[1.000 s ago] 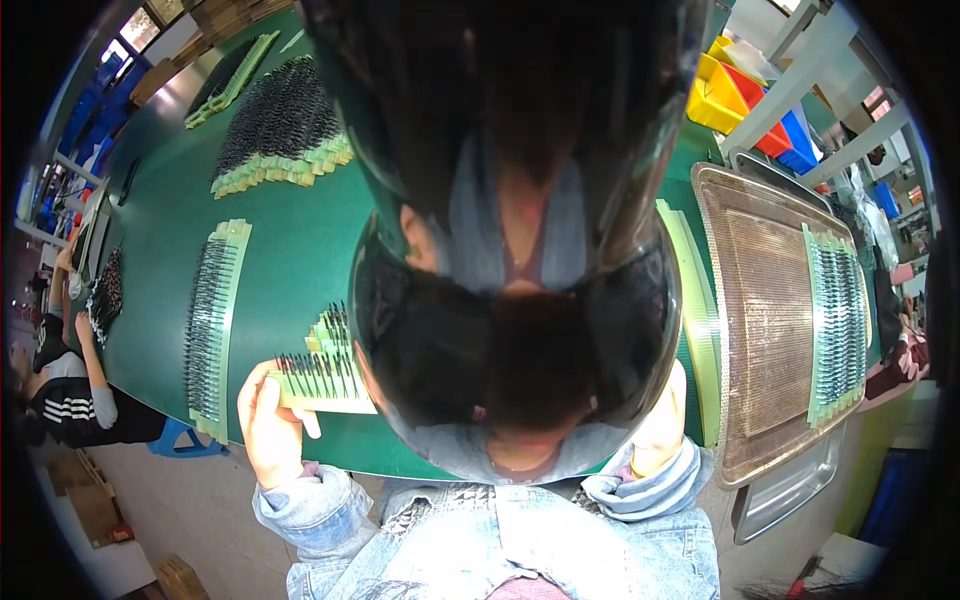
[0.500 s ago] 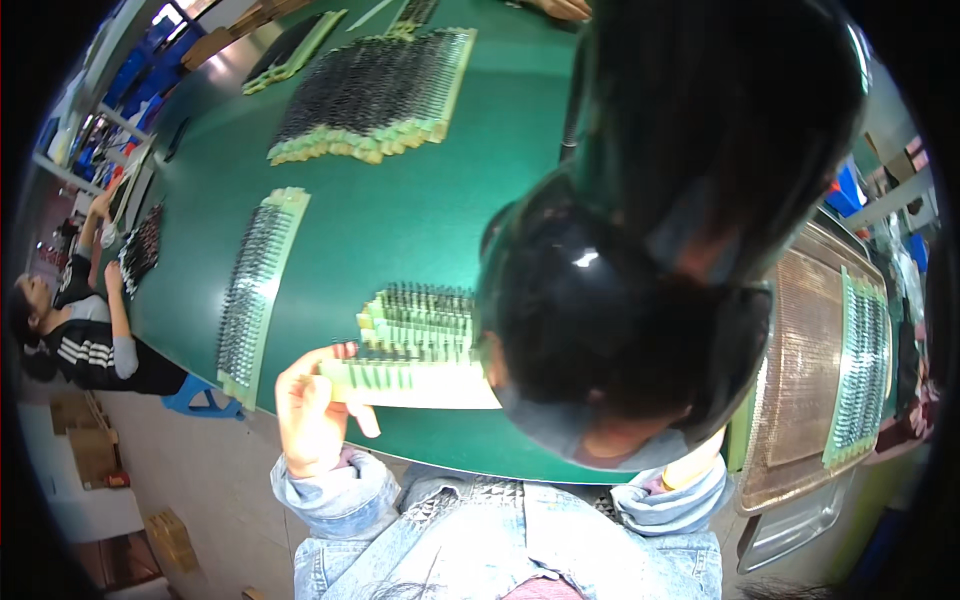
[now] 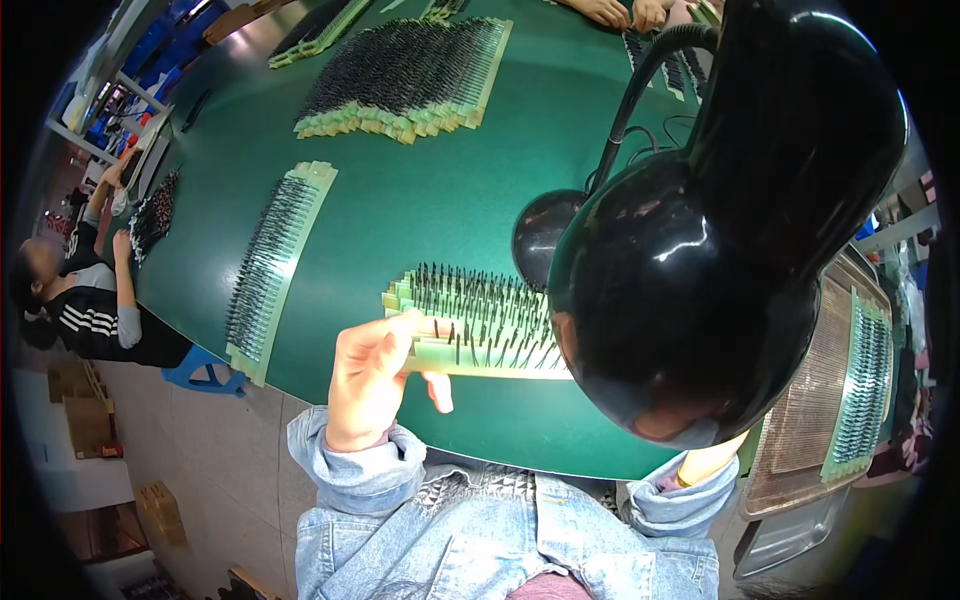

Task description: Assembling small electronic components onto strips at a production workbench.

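Note:
My left hand (image 3: 372,375) pinches the left end of a pale green strip (image 3: 490,371) lined with thin dark pins. Its thumb and forefinger close on the end, and another finger hangs below. The strip lies crosswise near the table's front edge; its right end disappears behind a glossy black lamp head (image 3: 690,310). Just beyond it is a stack of similar pinned strips (image 3: 470,295). The same lamp hides most of my right hand (image 3: 712,460); only the wrist area emerges below, so its fingers cannot be seen.
The green table (image 3: 420,200) carries a row of strips (image 3: 275,270) at left and a larger pile (image 3: 405,80) farther back. A lamp base (image 3: 548,235) stands behind the lamp head. Right is a brown tray (image 3: 800,400) with strips. Co-workers' hands (image 3: 630,12) show at the far edge.
The view has shifted, uncovering the lamp's base and neck. My left hand and the strip have moved right, and the strip has turned so its pins show more plainly.

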The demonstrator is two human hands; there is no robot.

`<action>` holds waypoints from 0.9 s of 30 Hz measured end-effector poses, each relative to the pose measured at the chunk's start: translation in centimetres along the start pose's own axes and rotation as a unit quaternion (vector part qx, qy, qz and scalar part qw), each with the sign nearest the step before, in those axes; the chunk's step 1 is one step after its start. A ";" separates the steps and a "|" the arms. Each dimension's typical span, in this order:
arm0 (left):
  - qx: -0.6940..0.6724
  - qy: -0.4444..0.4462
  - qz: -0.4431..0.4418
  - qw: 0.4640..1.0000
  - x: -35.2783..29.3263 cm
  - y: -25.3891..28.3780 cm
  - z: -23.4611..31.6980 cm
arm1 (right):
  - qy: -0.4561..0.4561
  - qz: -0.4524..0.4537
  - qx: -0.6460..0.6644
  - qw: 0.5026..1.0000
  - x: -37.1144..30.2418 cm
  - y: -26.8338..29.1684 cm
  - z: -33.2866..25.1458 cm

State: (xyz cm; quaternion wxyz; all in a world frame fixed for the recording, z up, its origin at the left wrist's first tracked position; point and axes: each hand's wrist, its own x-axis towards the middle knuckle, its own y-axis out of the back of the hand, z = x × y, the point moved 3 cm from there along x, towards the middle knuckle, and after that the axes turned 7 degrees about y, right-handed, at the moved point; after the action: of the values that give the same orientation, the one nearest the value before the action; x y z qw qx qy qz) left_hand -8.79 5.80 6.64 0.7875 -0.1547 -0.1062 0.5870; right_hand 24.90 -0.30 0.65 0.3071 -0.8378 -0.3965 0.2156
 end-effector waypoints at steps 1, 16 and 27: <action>-0.007 0.000 0.021 1.000 -0.1 -0.1 -0.1 | 0.000 0.007 0.022 1.000 0.1 0.1 -0.1; -0.092 0.096 0.003 0.991 0.1 -1.2 0.2 | 0.051 -0.007 0.078 0.996 0.2 -0.5 -0.9; -0.007 0.045 0.052 0.998 0.0 -0.3 0.1 | 0.093 0.068 -0.021 0.993 -0.3 -0.6 -0.9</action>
State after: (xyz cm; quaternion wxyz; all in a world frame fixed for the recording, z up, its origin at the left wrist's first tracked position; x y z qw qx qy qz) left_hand -8.53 5.74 6.81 0.7587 -0.1916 -0.0663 0.6190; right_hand 24.94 -0.48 1.77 0.3092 -0.8857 -0.3128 0.1487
